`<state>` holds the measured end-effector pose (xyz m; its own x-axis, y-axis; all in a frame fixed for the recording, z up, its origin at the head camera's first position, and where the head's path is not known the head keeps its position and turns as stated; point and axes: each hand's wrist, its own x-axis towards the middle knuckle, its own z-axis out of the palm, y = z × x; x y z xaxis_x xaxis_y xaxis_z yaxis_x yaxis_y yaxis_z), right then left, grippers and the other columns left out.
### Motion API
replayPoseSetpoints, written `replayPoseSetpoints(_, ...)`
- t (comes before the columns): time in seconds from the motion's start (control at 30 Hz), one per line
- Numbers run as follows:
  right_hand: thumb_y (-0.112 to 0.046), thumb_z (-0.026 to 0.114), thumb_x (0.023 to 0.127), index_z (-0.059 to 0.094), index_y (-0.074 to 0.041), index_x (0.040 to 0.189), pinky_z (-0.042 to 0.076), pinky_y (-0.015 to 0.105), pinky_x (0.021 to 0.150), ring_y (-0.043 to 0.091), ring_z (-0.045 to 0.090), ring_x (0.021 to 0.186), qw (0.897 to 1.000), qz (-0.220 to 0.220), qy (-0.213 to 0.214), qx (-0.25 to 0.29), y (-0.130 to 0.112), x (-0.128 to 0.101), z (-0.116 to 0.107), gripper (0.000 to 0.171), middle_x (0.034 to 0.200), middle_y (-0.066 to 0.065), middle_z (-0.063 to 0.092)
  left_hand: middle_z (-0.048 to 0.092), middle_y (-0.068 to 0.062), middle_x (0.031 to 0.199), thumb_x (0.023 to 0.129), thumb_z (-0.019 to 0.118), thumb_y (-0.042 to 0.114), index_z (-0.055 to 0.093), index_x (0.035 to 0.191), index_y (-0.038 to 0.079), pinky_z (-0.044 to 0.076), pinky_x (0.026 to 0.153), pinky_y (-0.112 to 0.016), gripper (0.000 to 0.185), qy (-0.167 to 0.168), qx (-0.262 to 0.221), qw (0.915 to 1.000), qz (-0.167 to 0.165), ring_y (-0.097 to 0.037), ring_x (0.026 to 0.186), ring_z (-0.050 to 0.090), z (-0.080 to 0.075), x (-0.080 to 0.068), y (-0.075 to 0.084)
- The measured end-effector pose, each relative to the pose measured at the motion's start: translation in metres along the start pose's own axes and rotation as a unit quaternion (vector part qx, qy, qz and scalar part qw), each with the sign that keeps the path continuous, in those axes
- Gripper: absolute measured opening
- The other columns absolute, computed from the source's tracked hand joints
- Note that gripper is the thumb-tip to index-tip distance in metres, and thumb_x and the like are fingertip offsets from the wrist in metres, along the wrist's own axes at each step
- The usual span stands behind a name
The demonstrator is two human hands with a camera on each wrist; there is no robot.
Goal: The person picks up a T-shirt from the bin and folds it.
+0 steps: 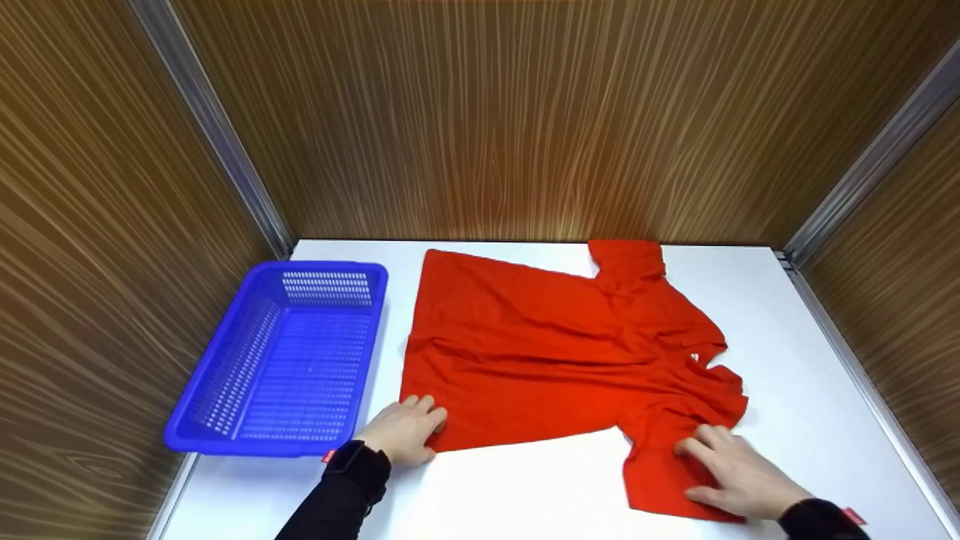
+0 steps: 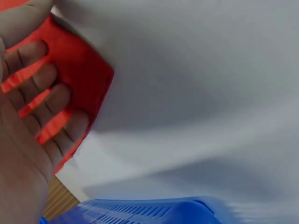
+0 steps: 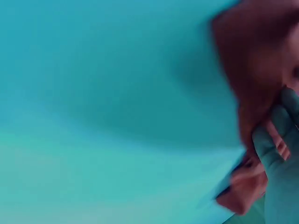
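Observation:
A red short-sleeved T-shirt (image 1: 517, 405) lies spread on its side across the white table, its hem to the left and its neck to the right. Wrinkles run along its middle. At the near hem corner, my left hand (image 1: 403, 433) rests with its fingertips on the cloth. The left wrist view shows those fingers (image 2: 56, 98) loosely extended over the red fabric (image 2: 91, 70). My right hand (image 1: 739, 472) is over the near sleeve, thumb apart from the fingers. In the right wrist view the shirt (image 3: 252, 51) is blurred and the fingers (image 3: 266, 147) lie against it.
A blue plastic basket (image 1: 174, 435) with slotted walls stands at the left of the table, close to my left wrist; nothing shows inside it. Wood-grain panels (image 1: 480, 120) enclose the back and sides. White tabletop (image 1: 525, 491) shows around the shirt.

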<state>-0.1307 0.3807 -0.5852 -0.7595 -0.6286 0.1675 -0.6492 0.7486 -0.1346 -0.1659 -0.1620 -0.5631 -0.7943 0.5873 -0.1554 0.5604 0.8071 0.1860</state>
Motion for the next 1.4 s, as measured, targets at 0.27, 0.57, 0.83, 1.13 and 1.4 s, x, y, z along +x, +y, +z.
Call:
replayPoseSetpoints(0.27, -0.045, 0.050, 0.106, 0.063, -0.006, 0.112, 0.046, 0.036, 0.064, 0.024, 0.053, 0.084, 0.988, 0.056, 0.107, -0.092, 0.017, -0.030, 0.006, 0.042, 0.102, 0.008, 0.054, 0.062, -0.016, 0.113, 0.092, 0.061, -0.001, 0.062, 0.116, 0.008, 0.059, 0.075, -0.051, 0.026, 0.069, 0.059, 0.9957, -0.022, -0.038, 0.103, 0.064, 0.001, -0.006, 0.003)
replayPoseSetpoints(0.57, -0.005, 0.075, 0.064, 0.069, -0.012, 0.112, 0.043, 0.032, 0.077, 0.019, 0.052, 0.096, 0.995, 0.014, 0.074, -0.068, 0.021, -0.050, 0.000, 0.048, 0.108, 0.002, 0.058, 0.059, -0.010, 0.097, 0.090, 0.061, -0.007, 0.052, 0.109, 0.008, 0.056, 0.067, -0.039, 0.026, 0.160, 0.072, 0.9841, -0.028, -0.029, 0.088, 0.058, 0.007, 0.000, 0.000)
replayPoseSetpoints(0.83, 0.009, 0.081, 0.065, 0.068, -0.013, 0.122, 0.053, 0.027, 0.072, 0.012, 0.053, 0.094, 0.995, 0.047, 0.026, -0.082, 0.024, -0.066, -0.004, 0.063, 0.114, -0.002, 0.059, 0.063, -0.012, 0.105, 0.082, 0.075, -0.006, 0.058, 0.111, 0.008, 0.060, 0.068, -0.041, 0.037, 0.172, 0.092, 0.9807, 0.005, -0.030, 0.087, 0.063, 0.007, -0.003, -0.005)
replayPoseSetpoints(1.13, 0.013, 0.076, 0.073, 0.068, -0.012, 0.097, 0.043, 0.009, 0.075, 0.007, 0.060, 0.083, 0.974, 0.165, 0.150, 0.032, 0.021, -0.055, -0.009, 0.035, 0.091, -0.004, 0.065, 0.062, -0.008, 0.083, 0.077, 0.071, -0.013, 0.061, 0.091, 0.005, 0.057, 0.059, -0.037, 0.025, 0.249, 0.069, 0.9661, -0.004, -0.026, 0.071, 0.066, -0.007, -0.006, -0.002)
replayPoseSetpoints(1.4, -0.004, 0.064, 0.099, 0.070, 0.003, 0.114, 0.048, 0.007, 0.078, -0.011, 0.061, 0.093, 0.871, 0.332, 0.197, 0.303, 0.013, -0.029, -0.076, 0.017, 0.100, -0.021, 0.071, 0.071, -0.007, 0.084, 0.084, 0.076, -0.004, 0.066, 0.089, 0.008, 0.058, 0.066, -0.038, 0.016, 0.274, -0.046, 0.9580, -0.071, -0.027, 0.076, 0.072, -0.036, -0.008, 0.001)
